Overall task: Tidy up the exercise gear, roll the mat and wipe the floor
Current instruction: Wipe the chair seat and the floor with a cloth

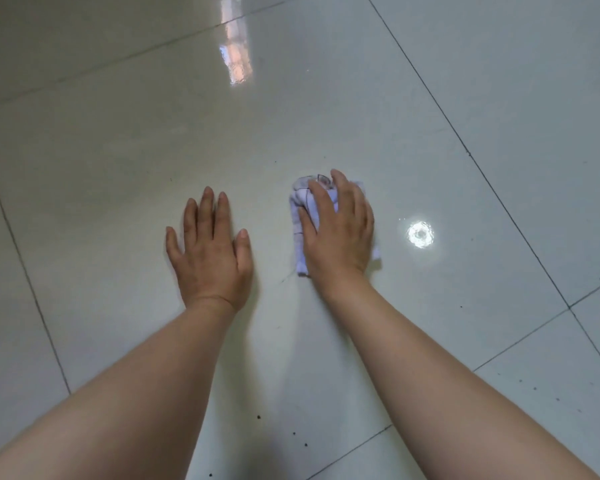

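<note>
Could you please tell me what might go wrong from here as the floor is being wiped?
1. The left hand lies flat on the glossy floor; if that tile is damp, it may slip.
2. The cloth is bunched small under the right hand, so each stroke likely covers little and could leave streaks.
3. Dark specks lie nearer the person than the cloth and could be missed.

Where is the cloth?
In the head view, the cloth lies on the tiled floor under the right hand, beside the flat left hand.
</note>
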{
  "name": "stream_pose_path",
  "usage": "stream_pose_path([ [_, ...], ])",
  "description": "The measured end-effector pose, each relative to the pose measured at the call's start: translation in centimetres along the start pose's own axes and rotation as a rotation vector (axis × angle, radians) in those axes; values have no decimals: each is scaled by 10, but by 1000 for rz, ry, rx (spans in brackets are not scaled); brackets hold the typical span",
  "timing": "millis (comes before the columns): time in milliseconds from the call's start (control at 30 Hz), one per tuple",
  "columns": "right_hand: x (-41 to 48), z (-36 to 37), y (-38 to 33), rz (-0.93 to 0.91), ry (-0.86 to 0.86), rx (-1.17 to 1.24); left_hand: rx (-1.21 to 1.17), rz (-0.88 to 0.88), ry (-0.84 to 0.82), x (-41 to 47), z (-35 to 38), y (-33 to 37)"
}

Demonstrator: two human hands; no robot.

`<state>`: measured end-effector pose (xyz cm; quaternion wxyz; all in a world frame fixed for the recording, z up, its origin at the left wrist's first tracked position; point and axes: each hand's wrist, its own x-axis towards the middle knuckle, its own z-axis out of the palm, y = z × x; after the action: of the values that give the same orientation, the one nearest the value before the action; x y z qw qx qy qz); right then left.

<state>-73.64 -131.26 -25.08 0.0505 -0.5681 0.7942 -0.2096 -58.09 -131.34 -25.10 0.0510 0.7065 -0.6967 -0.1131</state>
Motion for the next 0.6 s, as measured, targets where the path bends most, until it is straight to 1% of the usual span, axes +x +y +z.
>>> stream_pose_path([
  [67,-1,4,-8,-87,-30,34,3,-5,-3,1,0,0],
  [167,-26,-3,-4,-344,-74,129,0,-6,-10,1,-1,0],
  [233,-41,-8,6,-428,-116,168,-8,-2,-1,0,-1,1],
  [267,-42,-9,11,-411,-116,163,-14,-2,1,-1,-2,1],
  [300,-38,-8,14,-350,-94,145,-17,-5,1,-1,-2,1],
  [400,-2,1,4,-53,29,111,-18,-5,-8,0,-2,2],
  [433,13,5,-4,2,40,122,-12,-5,-12,0,-3,2],
  [500,38,13,-20,15,-11,156,0,-5,-21,1,-3,2],
  [533,43,16,-25,-25,-45,169,-1,-5,-24,1,-2,1],
  [600,40,16,-28,-176,-84,176,-3,-7,-26,0,-2,0],
])
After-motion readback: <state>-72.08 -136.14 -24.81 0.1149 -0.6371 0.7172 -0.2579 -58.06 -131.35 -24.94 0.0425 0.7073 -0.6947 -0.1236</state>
